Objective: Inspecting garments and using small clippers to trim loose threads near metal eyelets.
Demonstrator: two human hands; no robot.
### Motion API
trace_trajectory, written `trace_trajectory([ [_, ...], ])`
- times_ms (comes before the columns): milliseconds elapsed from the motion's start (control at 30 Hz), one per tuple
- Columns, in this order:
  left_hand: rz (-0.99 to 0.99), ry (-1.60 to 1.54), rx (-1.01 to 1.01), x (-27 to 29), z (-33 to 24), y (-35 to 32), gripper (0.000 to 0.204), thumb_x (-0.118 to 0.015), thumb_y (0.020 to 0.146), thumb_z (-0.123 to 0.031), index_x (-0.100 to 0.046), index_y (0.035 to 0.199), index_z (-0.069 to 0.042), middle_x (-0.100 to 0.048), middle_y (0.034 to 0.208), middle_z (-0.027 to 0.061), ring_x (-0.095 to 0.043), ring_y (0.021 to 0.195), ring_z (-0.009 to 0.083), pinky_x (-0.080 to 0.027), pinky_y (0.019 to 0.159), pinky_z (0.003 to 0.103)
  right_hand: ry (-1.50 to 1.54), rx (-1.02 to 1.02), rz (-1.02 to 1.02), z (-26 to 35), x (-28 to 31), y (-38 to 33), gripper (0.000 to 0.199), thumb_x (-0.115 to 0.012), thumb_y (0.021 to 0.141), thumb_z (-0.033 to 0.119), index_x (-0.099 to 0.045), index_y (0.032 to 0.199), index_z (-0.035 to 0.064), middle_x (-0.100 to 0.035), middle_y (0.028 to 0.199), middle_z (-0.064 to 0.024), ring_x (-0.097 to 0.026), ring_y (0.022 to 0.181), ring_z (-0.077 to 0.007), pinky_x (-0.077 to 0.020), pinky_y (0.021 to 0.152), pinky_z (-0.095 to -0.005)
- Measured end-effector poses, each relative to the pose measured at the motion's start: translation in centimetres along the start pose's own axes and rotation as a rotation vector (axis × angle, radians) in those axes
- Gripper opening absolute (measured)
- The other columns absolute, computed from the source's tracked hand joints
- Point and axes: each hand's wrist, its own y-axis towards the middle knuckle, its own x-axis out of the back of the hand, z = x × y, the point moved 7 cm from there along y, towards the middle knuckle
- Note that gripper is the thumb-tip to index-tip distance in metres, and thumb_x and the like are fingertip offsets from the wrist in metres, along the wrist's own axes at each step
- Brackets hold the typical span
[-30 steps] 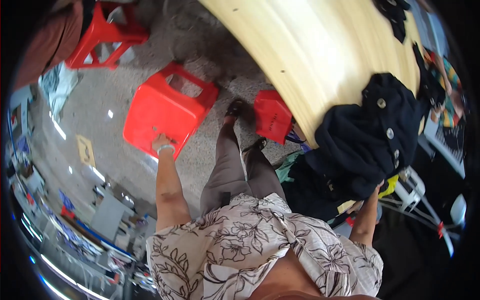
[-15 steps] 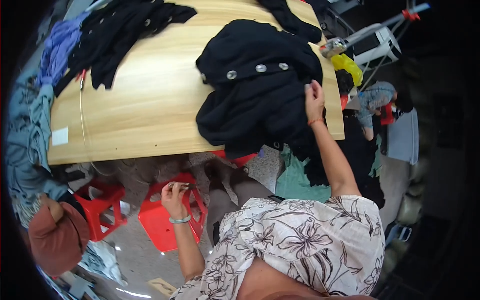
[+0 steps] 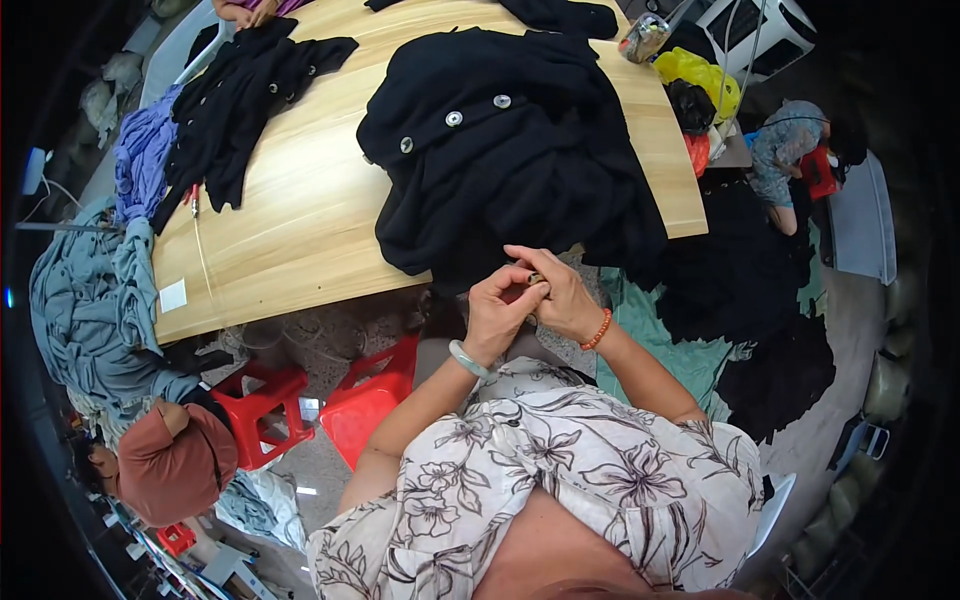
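Small object (image 3: 536, 279), too tiny to identify, sits pinched between the fingertips of both hands just off the near edge of the worktop (image 3: 300, 230). Left hand (image 3: 497, 310) has its grip clenched on it from the left, a pale green bangle (image 3: 468, 358) on that wrist. Right hand (image 3: 562, 296) grasps the same small object from the right, with an orange bead bracelet (image 3: 598, 331) at its wrist. Both hands touch each other below the hanging hem of a black coat (image 3: 510, 160).

That coat lies on the worktop's right part, three pale buttons (image 3: 453, 118) in a slanted row on its front, and drapes over the near edge. Under the worktop's near edge stand two red stools (image 3: 368, 400), side by side on the floor. Left of the worktop's near corner, a person in a rust-coloured top (image 3: 170, 465) crouches low. On the worktop's left part lies another black garment (image 3: 235, 95); beside it, over the left edge, hang purple cloth (image 3: 140, 160) and grey-blue cloth (image 3: 85, 300). A small white tag (image 3: 173, 296) rests by the near left corner. Off the worktop's right end sit a yellow bag (image 3: 700, 75) and dark clothes heaped on the floor (image 3: 750, 290).
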Motion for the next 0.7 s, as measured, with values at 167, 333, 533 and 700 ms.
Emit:
trace_trajectory([
  [167, 0.160, 0.405, -0.260, 0.9, -4.0, 2.5, 0.017, -0.074, 0.084, -0.002, -0.068, 0.099, 0.003, -0.065, 0.099, 0.0044, -0.060, 0.088, 0.0099, -0.048, 0.077, 0.023, 0.034, -0.240, 0.017, -2.1, -0.2, 1.5, 0.041, -0.062, 0.081, 0.011, -0.060, 0.122, 0.0051, -0.071, 0.101, -0.0172, -0.069, 0.095, -0.0334, -0.0530, 0.083, -0.0385],
  [333, 0.055, 0.078, 0.024, 7.5, -6.0, 6.2, 0.012, -0.069, 0.090, -0.001, -0.068, 0.101, 0.001, -0.066, 0.091, -0.0011, -0.060, 0.080, 0.0060, -0.048, 0.073, 0.019, 0.153, -0.241, -0.232, 0.4, -2.2, 5.3, 0.054, -0.075, 0.081, 0.017, -0.055, 0.130, 0.0049, -0.064, 0.111, -0.0145, -0.065, 0.098, -0.0267, -0.0505, 0.087, -0.0352],
  [533, -0.061, 0.239, -0.296, 15.2, -13.1, 9.8, 0.015, -0.069, 0.086, 0.005, -0.068, 0.101, 0.001, -0.068, 0.095, 0.0074, -0.063, 0.088, 0.0131, -0.050, 0.079, 0.023, 0.939, -0.563, -0.362, -0.1, -8.5, 6.6, 0.051, -0.055, 0.101, 0.039, -0.053, 0.134, -0.0001, -0.064, 0.122, -0.0163, -0.065, 0.107, -0.0185, -0.0518, 0.090, -0.0307],
  [700, 0.281, 0.653, -0.629, 13.8, -14.9, 8.6, 0.029, -0.076, 0.070, -0.003, -0.070, 0.098, -0.008, -0.067, 0.102, 0.0093, -0.062, 0.093, 0.0293, -0.043, 0.086, 0.040, 1.543, -0.454, -0.357, 5.5, -13.7, 12.3, 0.050, -0.040, 0.105, 0.043, -0.050, 0.134, 0.0034, -0.061, 0.117, -0.0072, -0.061, 0.105, -0.0163, -0.0506, 0.093, -0.0347],
])
